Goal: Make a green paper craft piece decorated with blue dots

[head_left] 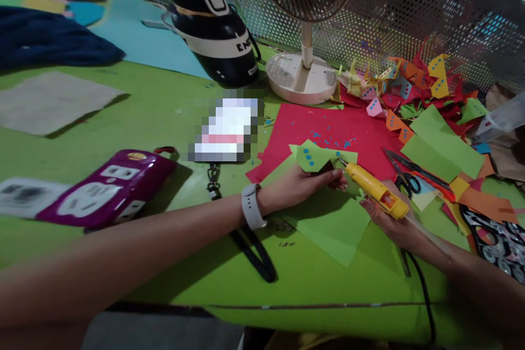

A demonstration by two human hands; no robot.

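Observation:
My left hand [307, 181] pinches a folded light-green paper piece [324, 159] that carries several blue dots. In my right hand [389, 221] is a yellow glue gun [375, 188], its nozzle pointing left at the upper edge of the folded piece, close to a blue dot. Whether the tip touches the paper I cannot tell. Under my hands lie light-green sheets [336, 235] and a red sheet [328, 126] scattered with small blue bits. The glue gun's black cord [424, 290] runs down over the table's front edge.
Scissors [406, 178] and an orange-red cutter [430, 175] lie right of the red sheet. Behind them is a pile of dotted paper shapes [402, 85]. A fan [301, 79], a black bottle [217, 38], a phone [229, 128] with a strap and a purple extension socket [115, 188] stand or lie leftward.

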